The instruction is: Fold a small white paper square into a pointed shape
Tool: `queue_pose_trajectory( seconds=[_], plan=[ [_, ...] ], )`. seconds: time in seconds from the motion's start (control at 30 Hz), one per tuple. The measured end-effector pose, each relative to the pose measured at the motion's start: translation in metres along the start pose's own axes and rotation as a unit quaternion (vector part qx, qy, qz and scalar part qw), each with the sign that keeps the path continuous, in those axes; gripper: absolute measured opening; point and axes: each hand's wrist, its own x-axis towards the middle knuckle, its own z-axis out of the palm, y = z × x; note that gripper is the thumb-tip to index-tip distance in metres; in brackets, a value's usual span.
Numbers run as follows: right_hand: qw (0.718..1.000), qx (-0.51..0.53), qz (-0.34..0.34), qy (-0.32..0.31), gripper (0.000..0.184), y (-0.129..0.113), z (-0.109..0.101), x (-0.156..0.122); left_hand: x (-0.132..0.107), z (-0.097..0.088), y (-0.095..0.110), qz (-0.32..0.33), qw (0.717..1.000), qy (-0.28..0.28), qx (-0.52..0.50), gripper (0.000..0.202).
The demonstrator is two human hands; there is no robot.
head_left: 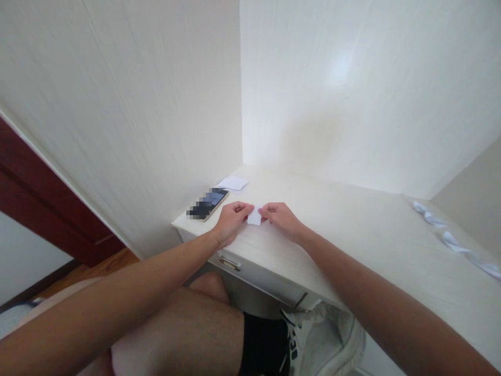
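Between my two hands is a small white piece of paper (254, 217), held just above or against the white desk top (336, 224); I cannot tell which. My left hand (234, 220) pinches its left edge between thumb and fingers. On the opposite edge, my right hand (282, 218) grips the paper the same way. A phone (209, 202) lies to the left of my left hand, its screen partly blurred out. Behind the phone rests a small stack of white paper sheets (234, 183).
Along the desk's right side lie several folded or twisted white paper pieces (453, 241). White walls (188, 94) rise at the left and back. A drawer with a metal handle (229, 262) is under the front edge, above my leg and a white shoe (324, 334).
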Motion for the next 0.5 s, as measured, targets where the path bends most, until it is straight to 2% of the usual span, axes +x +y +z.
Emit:
queue_pose_trajectory(
  seconds=[0.27,0.5],
  plan=[
    [0.999,0.025,0.019,0.001,0.025,-0.0004,-0.01,-0.0014,0.0031,-0.0036,-0.0038,-0.019,0.999,-0.026,0.007,0.028],
    [0.999,0.005,0.017,0.041,0.021,0.0026,-0.0071,0.0016,0.0069,-0.0068,-0.0066,-0.036,0.998,-0.042,0.02,0.018]
  ],
)
